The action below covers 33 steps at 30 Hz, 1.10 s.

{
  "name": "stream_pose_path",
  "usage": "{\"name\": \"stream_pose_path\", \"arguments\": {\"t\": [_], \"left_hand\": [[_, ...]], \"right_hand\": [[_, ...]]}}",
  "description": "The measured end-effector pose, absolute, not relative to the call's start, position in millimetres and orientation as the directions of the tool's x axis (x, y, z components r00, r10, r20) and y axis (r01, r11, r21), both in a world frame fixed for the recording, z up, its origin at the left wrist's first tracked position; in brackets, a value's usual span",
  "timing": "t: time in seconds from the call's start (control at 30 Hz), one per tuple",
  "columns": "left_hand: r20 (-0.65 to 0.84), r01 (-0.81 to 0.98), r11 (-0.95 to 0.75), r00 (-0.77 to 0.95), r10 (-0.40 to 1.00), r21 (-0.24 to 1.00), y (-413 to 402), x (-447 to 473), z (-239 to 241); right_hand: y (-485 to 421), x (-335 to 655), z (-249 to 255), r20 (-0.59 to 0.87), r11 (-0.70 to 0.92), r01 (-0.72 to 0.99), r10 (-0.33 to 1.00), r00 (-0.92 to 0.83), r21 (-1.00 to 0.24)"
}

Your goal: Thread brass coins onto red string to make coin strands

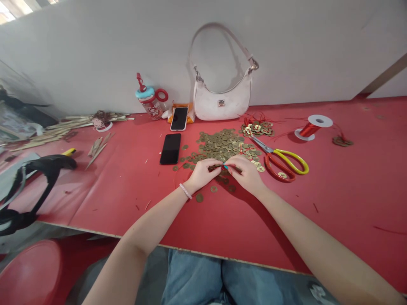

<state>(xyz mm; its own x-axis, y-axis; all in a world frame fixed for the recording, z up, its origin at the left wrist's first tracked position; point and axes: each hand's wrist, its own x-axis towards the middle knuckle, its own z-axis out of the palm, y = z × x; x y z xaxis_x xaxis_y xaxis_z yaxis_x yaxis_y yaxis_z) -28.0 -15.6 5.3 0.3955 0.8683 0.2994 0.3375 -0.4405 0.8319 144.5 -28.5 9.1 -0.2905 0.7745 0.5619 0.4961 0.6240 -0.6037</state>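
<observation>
My left hand (204, 173), with a pink bead bracelet (185, 191) at its wrist, is closed in a pinch. Fingertip to fingertip with it, my right hand (247, 174) pinches too. Thin red cord (231, 171) runs between the fingers of both hands, and dark coin edges show there, partly hidden. Just beyond the hands spreads a heap of brass coins with holes (222, 143). A few loose coins, one of them a lone coin (199, 198), lie nearer to me. Right of my right hand rest scissors (282, 163) with one yellow and one red handle.
Behind the coins stand a white handbag (222, 101), a cup (152, 103) and two phones, the nearer a black phone (171, 149). A spool of red cord (310, 128) and corded coins (259, 128) lie right. Wooden strips (60, 129) and a black strap (47, 178) lie left.
</observation>
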Motion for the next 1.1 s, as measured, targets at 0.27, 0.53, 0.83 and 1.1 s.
{"name": "stream_pose_path", "arguments": {"t": [0.27, 0.53, 0.83, 1.1], "left_hand": [[0.228, 0.218, -0.444, 0.619, 0.751, 0.869, -17.7, -28.3, 8.3], [0.230, -0.081, -0.218, 0.452, 0.862, 0.973, -20.4, -24.6, 7.8], [0.095, -0.119, -0.076, 0.168, 0.981, 0.990, -13.9, -21.1, 1.5], [0.060, 0.082, -0.072, 0.137, 0.989, 0.994, -16.4, -18.2, 5.8]], "right_hand": [[-32.9, 137.1, 10.3, 0.335, 0.345, 0.276, 0.939, -0.081, -0.897], [-25.5, 140.5, 3.7, 0.248, 0.250, 0.121, 0.968, -0.026, -0.961], [-38.1, 131.7, 8.7, 0.548, 0.617, 0.404, 0.786, -0.286, -0.675], [-35.5, 133.3, 5.0, 0.308, 0.287, 0.206, 0.948, 0.077, -0.936]]}}
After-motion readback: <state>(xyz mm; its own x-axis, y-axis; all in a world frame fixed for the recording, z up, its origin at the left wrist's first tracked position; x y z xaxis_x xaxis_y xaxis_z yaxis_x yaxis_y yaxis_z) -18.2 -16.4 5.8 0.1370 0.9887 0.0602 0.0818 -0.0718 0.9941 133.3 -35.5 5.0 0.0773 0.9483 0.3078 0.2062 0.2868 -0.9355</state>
